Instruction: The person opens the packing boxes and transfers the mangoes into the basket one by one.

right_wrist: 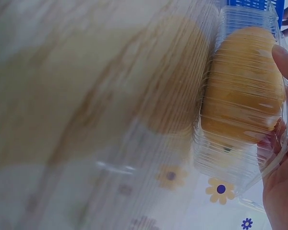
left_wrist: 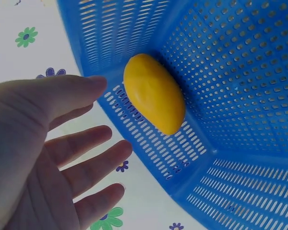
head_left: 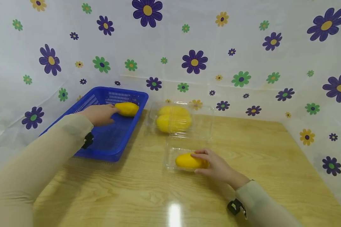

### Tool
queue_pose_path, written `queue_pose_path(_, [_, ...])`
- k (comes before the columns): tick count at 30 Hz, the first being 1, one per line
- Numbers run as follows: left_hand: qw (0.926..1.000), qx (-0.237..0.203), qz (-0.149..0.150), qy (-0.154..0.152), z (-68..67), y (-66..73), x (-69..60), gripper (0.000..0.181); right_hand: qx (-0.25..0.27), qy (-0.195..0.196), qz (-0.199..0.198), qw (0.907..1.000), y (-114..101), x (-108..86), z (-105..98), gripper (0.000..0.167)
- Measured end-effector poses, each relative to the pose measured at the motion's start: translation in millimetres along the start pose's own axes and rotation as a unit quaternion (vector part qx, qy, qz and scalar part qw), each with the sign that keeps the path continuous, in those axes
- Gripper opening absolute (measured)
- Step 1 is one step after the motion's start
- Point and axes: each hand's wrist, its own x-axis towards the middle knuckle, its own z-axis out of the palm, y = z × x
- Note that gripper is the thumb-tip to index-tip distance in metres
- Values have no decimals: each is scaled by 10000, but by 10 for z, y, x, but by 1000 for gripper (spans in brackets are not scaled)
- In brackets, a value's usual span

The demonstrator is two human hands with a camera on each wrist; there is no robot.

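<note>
A yellow mango (left_wrist: 153, 93) lies against the far end of a blue perforated basket (head_left: 113, 154). My left hand (head_left: 99, 115) reaches over this basket, its fingers loosely spread; the left wrist view shows a gap between fingertips and mango. Another mango (head_left: 188, 160) sits in the tray of a clear plastic box (head_left: 170, 151). From the right, my right hand (head_left: 216, 165) holds that mango, thumb on the near side and fingers over the far side. In the right wrist view, the thumb (right_wrist: 284, 60) overlaps the mango's edge, while the tray wall partly hides the other fingers.
Behind the tray, a clear plastic box (head_left: 150, 121) contains yellow mangoes (head_left: 173, 121). A transparent lid (head_left: 204, 123) overlaps its right part. All stand on a wood-grain table (head_left: 244, 142), backed by a flower-print cloth (head_left: 170, 41).
</note>
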Motion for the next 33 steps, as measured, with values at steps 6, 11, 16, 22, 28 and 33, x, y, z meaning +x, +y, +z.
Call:
queue_pose_path(6, [9999, 104, 89, 34, -27, 53, -70, 45, 43, -46, 49, 10000, -2, -1, -8, 52])
queue_pose_path(11, [9999, 20, 146, -16, -31, 92, -121, 45, 39, -92, 38, 9999, 3, 6, -3, 52])
queue_pose_path(16, [9997, 38, 231, -47, -48, 148, -170, 45, 0, -130, 41, 9999, 2, 4, -4, 52])
queue_pose_path(22, [9993, 54, 313, -174, -74, 238, -211, 45, 4, -168, 95, 9998, -9, -7, -23, 52])
queue_pose_path(28, [9991, 74, 330, -248, -52, 297, -261, 45, 24, -174, 105, 9998, -8, -5, -20, 52])
queue_pose_path(33, [9992, 13, 345, -208, -31, 343, -303, 46, 34, -161, 110, 9998, -9, -10, -19, 52])
